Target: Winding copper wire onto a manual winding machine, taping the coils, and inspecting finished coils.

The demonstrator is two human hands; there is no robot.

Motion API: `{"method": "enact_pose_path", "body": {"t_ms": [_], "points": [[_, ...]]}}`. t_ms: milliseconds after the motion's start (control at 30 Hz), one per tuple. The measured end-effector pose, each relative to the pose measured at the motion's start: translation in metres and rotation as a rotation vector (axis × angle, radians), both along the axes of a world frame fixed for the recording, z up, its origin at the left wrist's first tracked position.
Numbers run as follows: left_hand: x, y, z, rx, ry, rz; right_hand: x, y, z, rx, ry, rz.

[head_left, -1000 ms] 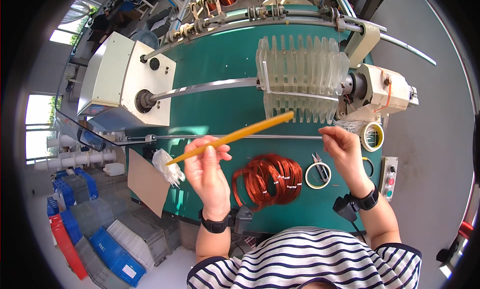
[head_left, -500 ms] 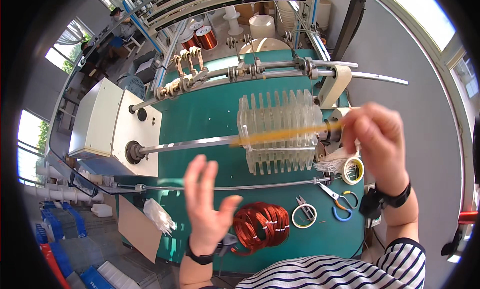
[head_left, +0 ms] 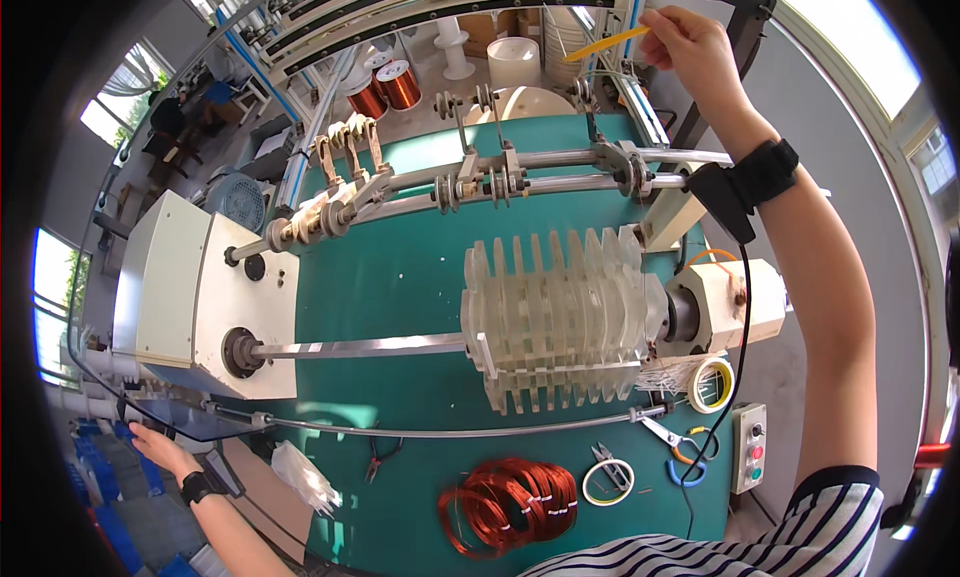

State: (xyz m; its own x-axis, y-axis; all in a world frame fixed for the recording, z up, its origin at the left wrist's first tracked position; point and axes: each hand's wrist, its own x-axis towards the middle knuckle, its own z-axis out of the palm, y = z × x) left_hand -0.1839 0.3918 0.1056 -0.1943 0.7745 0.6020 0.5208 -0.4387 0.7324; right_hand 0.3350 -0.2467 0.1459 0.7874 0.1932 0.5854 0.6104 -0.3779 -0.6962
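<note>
Above the green table (head_left: 370, 307), I see the right hand (head_left: 692, 52) has risen high, fingertips pinching; the left hand (head_left: 166, 451) has swung far out, its fingers unreadable. The pinched yellow stick (head_left: 606, 44) rose too.

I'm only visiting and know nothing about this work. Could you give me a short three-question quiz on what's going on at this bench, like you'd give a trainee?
1. Pick one. Which hand holds the yellow stick?
a) left
b) right
c) both

2. True or false? The bundle of copper-coloured wire lies to the left of the scissors in the picture.

3. Fill in the blanks. On the control box, the two buttons below the black knob are ____ and ____.

Key:
1. b, the right hand.
2. True.
3. Red; green.
</note>
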Motion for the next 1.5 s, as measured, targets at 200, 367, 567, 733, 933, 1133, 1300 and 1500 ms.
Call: {"method": "enact_pose_path", "body": {"t_ms": [200,367,567,733,933,1133,1300,1500], "points": [[-0.017,0.014,-0.001,-0.128,-0.172,-0.126,0.096,0.033,-0.021,-0.063,0.072,-0.023],[-0.020,0.016,-0.001,-0.333,-0.293,-0.183,0.153,0.055,-0.037,-0.103,0.282,0.028],[-0.043,0.015,-0.005,-0.325,-0.385,-0.248,0.110,0.041,-0.038,-0.125,-0.003,0.045],[-0.004,-0.106,-0.011,-0.321,-0.505,-0.450,-0.079,0.000,0.009,-0.203,-0.386,-0.183],[0.015,-0.287,-0.011,-0.511,-0.525,-1.132,-0.257,-0.098,0.045,-0.382,-0.903,-0.351],[0.035,-0.423,-0.012,-0.735,-0.365,-1.681,-0.368,-0.166,-0.010,-0.370,-0.266,-0.283],[0.068,-0.513,-0.007,-0.850,-0.321,-2.096,-0.439,-0.216,-0.132,-0.718,0.213,-0.609],[0.078,-0.548,-0.012,-0.689,-0.346,-2.115,-0.528,-0.268,-0.243,-1.051,0.467,-0.669]]}}
